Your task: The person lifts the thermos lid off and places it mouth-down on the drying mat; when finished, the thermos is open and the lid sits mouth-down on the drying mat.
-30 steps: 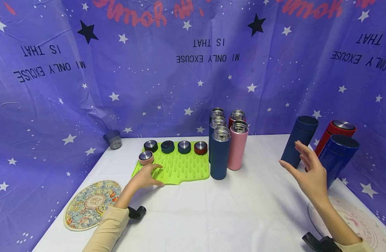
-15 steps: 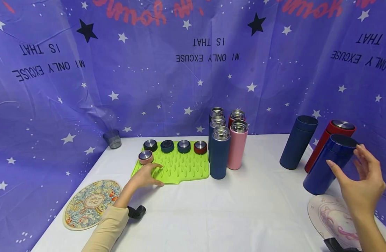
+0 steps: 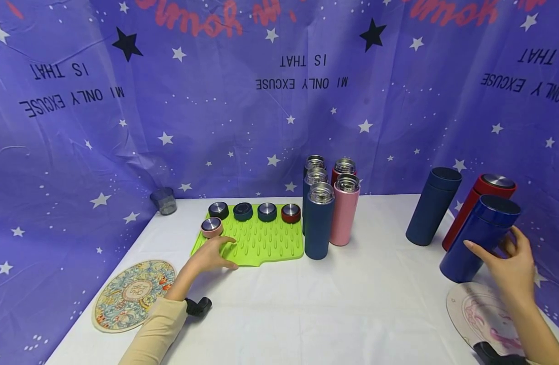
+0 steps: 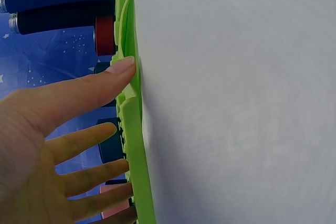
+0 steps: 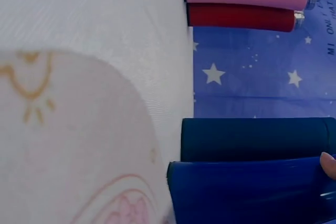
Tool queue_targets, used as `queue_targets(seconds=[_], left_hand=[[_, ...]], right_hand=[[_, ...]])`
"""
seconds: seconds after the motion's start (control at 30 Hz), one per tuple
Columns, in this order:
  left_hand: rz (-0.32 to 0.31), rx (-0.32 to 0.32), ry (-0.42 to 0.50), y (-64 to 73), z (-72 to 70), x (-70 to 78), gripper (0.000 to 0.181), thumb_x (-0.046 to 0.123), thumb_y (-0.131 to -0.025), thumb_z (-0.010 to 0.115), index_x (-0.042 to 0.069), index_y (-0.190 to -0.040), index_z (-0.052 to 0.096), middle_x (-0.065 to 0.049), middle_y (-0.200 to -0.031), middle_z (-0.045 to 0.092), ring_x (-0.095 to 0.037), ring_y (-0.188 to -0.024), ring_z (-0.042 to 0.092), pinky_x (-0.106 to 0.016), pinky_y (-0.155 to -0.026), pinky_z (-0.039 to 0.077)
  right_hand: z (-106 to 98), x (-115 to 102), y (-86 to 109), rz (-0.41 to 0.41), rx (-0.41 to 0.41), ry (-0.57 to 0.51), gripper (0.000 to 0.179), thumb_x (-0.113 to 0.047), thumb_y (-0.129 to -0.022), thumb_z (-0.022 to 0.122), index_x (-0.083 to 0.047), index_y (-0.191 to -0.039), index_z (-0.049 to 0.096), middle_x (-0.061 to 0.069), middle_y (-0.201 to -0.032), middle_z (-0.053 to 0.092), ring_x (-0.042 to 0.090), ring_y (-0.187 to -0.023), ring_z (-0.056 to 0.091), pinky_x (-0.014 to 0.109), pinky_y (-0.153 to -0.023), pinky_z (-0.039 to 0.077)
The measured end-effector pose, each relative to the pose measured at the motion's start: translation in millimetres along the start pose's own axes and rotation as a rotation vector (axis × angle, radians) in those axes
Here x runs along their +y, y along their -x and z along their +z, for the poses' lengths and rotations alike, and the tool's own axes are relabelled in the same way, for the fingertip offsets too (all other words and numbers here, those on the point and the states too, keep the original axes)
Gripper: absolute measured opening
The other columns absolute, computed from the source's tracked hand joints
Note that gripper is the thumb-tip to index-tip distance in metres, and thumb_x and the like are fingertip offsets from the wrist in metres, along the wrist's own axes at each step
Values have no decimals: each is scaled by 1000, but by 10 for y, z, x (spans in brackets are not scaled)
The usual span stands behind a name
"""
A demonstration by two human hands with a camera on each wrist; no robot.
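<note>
In the head view, my left hand (image 3: 212, 253) rests over the front left of a green ribbed mat (image 3: 261, 243). Its fingers are spread and fairly straight, and the left wrist view puts the thumb tip (image 4: 123, 65) right at the mat's front edge. On the mat sit a pink lid (image 3: 212, 229), a red lid (image 3: 290, 214) and several dark lids (image 3: 267, 213). At the right, my right hand (image 3: 512, 263) holds a shiny blue thermos (image 3: 468, 253), thumb across its front and fingers curled at its far side. The thermos stands upright with its lid on.
Several lidless thermoses, including a navy one (image 3: 319, 228) and a pink one (image 3: 344, 213), stand beside the mat. A capped navy thermos (image 3: 432, 210) and a red one (image 3: 473, 203) stand behind the blue one. Round mats (image 3: 133, 296) (image 3: 480, 314) lie at both sides; a glass (image 3: 164, 202) stands back left.
My right hand first moved right, from in front of the capped navy thermos to past the blue one, then came back left onto the blue thermos. The left hand has stayed put.
</note>
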State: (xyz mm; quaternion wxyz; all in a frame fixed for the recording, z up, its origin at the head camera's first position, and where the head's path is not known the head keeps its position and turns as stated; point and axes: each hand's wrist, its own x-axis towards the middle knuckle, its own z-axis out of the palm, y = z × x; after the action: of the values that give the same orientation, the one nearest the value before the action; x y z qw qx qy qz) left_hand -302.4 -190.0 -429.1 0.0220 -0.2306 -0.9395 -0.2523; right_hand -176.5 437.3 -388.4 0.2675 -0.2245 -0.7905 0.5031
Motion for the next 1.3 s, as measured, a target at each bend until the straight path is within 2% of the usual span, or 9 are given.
queue_targets(seconds=[0.07, 0.1, 0.2, 0.3, 0.53, 0.77, 0.9, 1.07, 1.3], left_hand=[[-4, 0, 0, 0, -3, 6, 74, 25, -65, 90, -5, -124, 58, -24, -126, 57, -42, -118, 52, -54, -100, 41], [-5, -1, -1, 1, -4, 8, 74, 25, -65, 90, -5, -124, 58, -25, -126, 57, -42, -118, 52, -54, -100, 41], [-13, -6, -1, 4, -6, 15, 74, 25, -65, 90, -5, -125, 58, -24, -126, 57, -42, -119, 51, -54, -100, 41], [-20, -14, 1, 7, -7, 20, 74, 25, -65, 89, -5, -125, 58, -25, -127, 56, -42, -119, 51, -54, -100, 41], [-10, -28, 11, 15, -25, 37, 74, 26, -68, 88, -5, -127, 56, -26, -129, 54, -43, -121, 49, -55, -100, 41], [24, 44, 25, 7, -164, 171, 68, 25, -74, 85, -1, -129, 56, -27, -133, 52, -46, -124, 45, -59, -101, 39], [71, 112, 16, 5, -239, 302, 64, 26, -76, 83, 2, -129, 57, -22, -131, 55, -46, -124, 45, -62, -102, 35], [116, 177, 15, 11, -317, 534, 62, 28, -76, 83, 8, -130, 58, -16, -132, 56, -46, -128, 41, -65, -102, 33], [182, 199, 51, 21, -399, 898, 64, 31, -79, 80, 14, -135, 55, -10, -139, 50, -35, -129, 43, -59, -100, 39]], right_hand=[[6, 34, -21, 0, -21, 5, 94, -31, -87, 73, -32, -155, 8, 6, -158, 17, 25, -143, 24, 43, -114, 21], [8, 47, -30, 1, -21, 7, 93, -31, -87, 73, -33, -155, 10, 8, -158, 20, 24, -142, 26, 40, -114, 23], [13, 78, -44, -4, 0, 15, 89, -29, -85, 75, -34, -154, 18, 10, -155, 28, 19, -138, 35, 22, -108, 31], [16, 98, -45, -4, 33, 9, 86, -26, -84, 77, -35, -152, 25, 8, -152, 35, 10, -131, 43, 7, -95, 36], [42, 87, -18, 26, 147, -31, 84, -23, -78, 82, -36, -147, 36, 2, -147, 44, 8, -126, 48, 21, -103, 37], [85, -32, 82, -82, 198, -25, 82, -17, -76, 83, -32, -145, 42, 0, -144, 47, 10, -125, 51, 22, -102, 40], [119, -196, 178, -122, 153, -50, 81, -12, -77, 83, -29, -145, 42, 0, -143, 49, 5, -118, 54, 14, -95, 43], [214, -369, 322, -187, 73, -110, 81, -3, -75, 82, -26, -143, 46, -3, -132, 57, -5, -99, 56, 3, -77, 45], [456, -584, 600, -414, -56, -106, 83, 5, -70, 83, -19, -142, 49, -10, -123, 60, -5, -97, 58, 6, -78, 47]])
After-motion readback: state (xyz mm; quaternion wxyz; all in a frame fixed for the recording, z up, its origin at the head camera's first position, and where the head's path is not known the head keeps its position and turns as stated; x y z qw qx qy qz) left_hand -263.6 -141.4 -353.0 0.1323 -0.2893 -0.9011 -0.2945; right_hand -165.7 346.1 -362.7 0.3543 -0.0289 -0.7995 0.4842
